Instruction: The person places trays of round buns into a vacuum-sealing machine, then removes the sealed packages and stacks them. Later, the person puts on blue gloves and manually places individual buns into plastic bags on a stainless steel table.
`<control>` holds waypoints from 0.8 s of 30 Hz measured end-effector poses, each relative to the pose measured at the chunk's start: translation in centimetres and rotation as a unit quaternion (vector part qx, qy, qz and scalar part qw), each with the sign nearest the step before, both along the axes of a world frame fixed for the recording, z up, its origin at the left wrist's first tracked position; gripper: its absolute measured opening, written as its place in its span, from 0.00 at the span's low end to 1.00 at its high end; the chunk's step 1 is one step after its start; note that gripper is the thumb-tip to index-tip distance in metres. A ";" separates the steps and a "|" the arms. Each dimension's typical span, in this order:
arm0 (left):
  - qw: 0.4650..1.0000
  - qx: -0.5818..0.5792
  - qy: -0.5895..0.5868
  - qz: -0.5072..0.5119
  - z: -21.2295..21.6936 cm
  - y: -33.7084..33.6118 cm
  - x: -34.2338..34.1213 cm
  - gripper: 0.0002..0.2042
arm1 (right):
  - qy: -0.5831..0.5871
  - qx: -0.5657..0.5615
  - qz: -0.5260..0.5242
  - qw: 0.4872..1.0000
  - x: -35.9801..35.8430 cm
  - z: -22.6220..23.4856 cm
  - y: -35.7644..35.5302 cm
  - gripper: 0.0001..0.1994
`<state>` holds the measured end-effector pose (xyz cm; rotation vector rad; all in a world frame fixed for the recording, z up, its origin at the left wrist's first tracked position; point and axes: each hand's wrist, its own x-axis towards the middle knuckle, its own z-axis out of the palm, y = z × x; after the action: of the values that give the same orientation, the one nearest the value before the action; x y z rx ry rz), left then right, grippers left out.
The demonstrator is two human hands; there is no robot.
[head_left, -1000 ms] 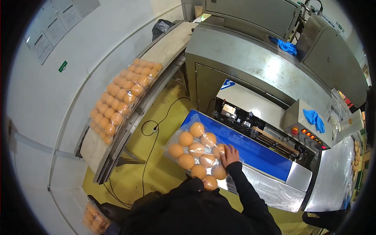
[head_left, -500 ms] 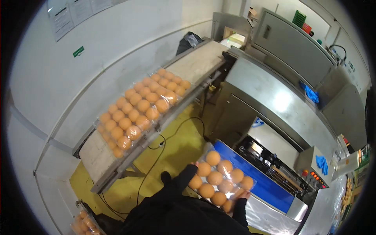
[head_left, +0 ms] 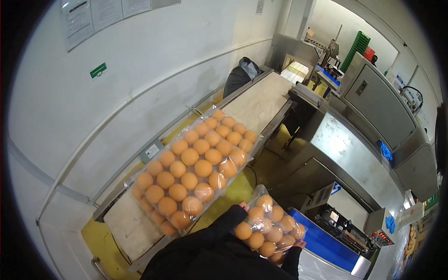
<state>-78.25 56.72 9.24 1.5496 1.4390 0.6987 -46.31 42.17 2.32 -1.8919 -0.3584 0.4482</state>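
Between my two hands is a pack of brown eggs (head_left: 266, 227) in clear plastic wrap. My left hand (head_left: 243, 206) is closed on its upper left edge, with only the fingertips showing past the black sleeve. At the opposite edge, my right hand (head_left: 300, 244) grips the wrap with its fingers, partly hidden by the pack. To the left, several wrapped egg packs (head_left: 189, 170) lie side by side on a pale conveyor belt (head_left: 254, 100). The held pack is apart from them, over the near end of a blue belt (head_left: 322, 245).
The wrapping machine (head_left: 343, 219) with its control box (head_left: 381, 228) stands at the right. Behind it are a steel cabinet (head_left: 380, 100) and stacked green crates (head_left: 355, 50). A black bag (head_left: 240, 77) sits against the wall by the conveyor. Yellow floor (head_left: 238, 186) shows between belts.
The view has swung toward the left-hand conveyor, whose packs now appear larger and nearer. The held pack stays in both hands and has come closer to those packs.
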 end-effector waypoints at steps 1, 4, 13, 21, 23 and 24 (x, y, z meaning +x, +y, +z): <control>1.000 0.017 -0.006 0.006 -0.2 2.0 -1.0 0.11 | -0.029 0.004 -0.014 0.999 -2.6 1.6 1.8 0.09; 0.997 0.078 0.016 0.020 3.0 8.0 -3.2 0.11 | -0.034 -0.041 0.049 0.997 -3.9 -1.3 6.4 0.09; 0.987 -0.018 0.138 0.075 5.0 33.0 -10.3 0.13 | -0.011 0.143 0.116 0.983 -7.9 -0.7 33.2 0.09; 0.949 -0.066 0.240 0.192 1.6 45.7 -16.8 0.14 | -0.055 0.055 0.188 0.979 -13.9 -2.4 53.3 0.08; 0.937 -0.081 0.256 0.224 1.0 44.9 -19.3 0.15 | -0.006 0.031 0.239 0.971 -16.8 0.4 52.9 0.08; 0.931 -0.086 0.265 0.237 0.9 44.6 -20.3 0.15 | -0.031 0.021 0.259 0.965 -17.8 1.1 52.4 0.09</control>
<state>-98.59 101.31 10.17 1.3116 2.2630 0.4144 -64.11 94.58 3.40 -1.7613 -0.9070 0.7193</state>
